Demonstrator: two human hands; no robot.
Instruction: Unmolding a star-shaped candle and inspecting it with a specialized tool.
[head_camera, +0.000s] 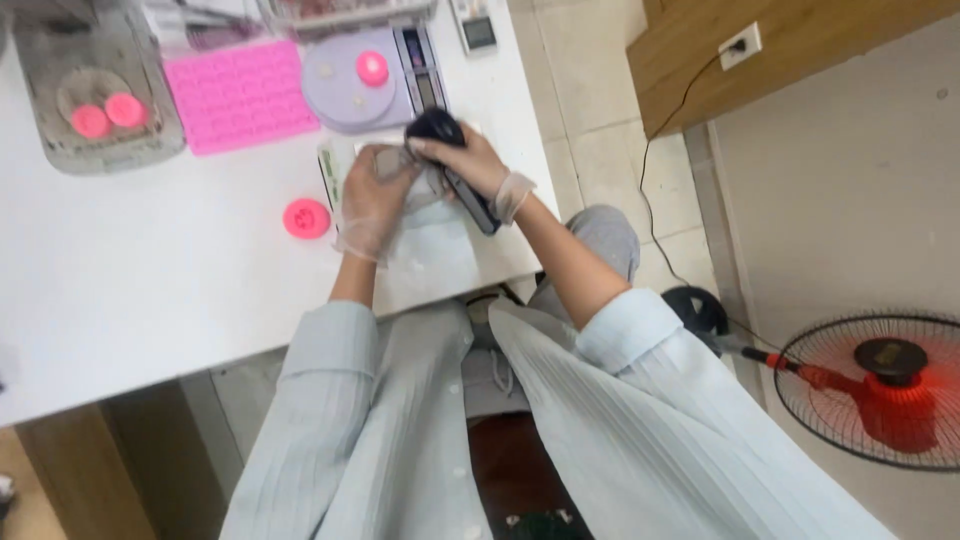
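Both my hands wear thin clear gloves and work at the right edge of a white table (150, 300). My right hand (470, 165) grips a black hand-held device (455, 165) with a long dark body that slants toward me. My left hand (372, 195) holds a clear plastic bag (420, 190) against the table, right beside the device. A pink round piece (306, 218) lies on the table just left of my left hand.
A lilac kitchen scale (350, 85) carries another pink round piece (372, 68). A pink silicone mould (240, 95) lies beside it, and a grey tray (95, 90) holds two pink pieces. A red floor fan (880, 385) stands at the lower right.
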